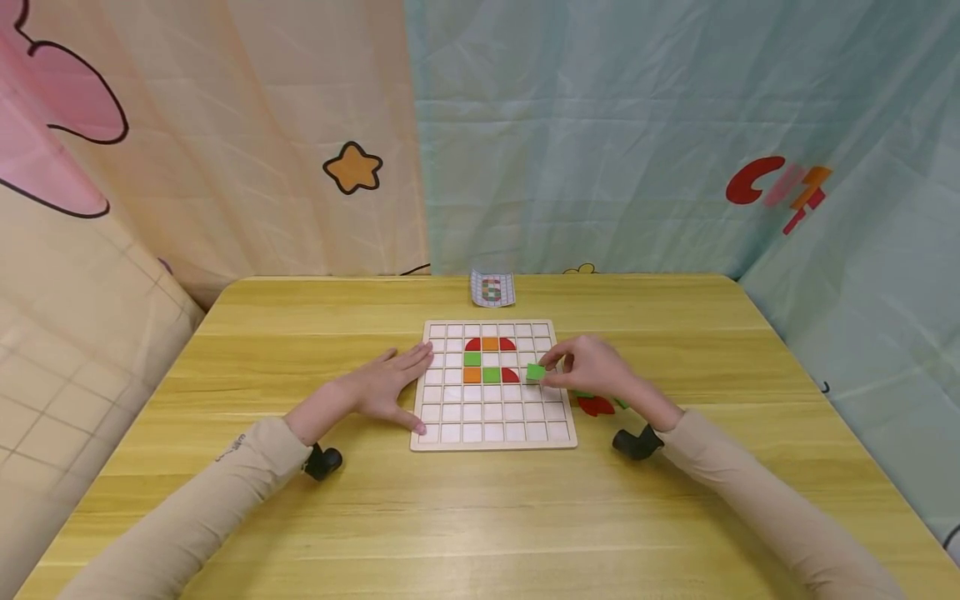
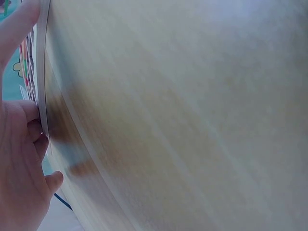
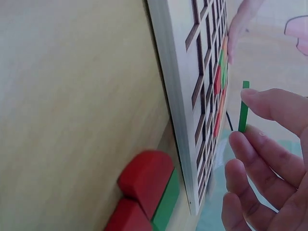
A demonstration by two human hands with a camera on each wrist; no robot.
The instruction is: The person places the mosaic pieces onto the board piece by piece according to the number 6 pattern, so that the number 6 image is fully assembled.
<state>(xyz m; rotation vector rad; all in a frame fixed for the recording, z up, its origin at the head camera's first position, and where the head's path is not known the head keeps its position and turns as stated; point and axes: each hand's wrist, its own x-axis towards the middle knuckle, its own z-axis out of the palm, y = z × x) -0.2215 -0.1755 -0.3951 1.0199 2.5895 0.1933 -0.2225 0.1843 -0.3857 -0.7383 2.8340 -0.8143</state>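
2 beige sleeves, 1 apparently lettered.

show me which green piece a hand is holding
The green piece pinched by the right hand, raised above the board. The other green pieces lie in the board's cells or beside it.

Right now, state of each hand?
Left hand: open, touching the left edge of the grid board.
Right hand: closed, pinching a green tile.
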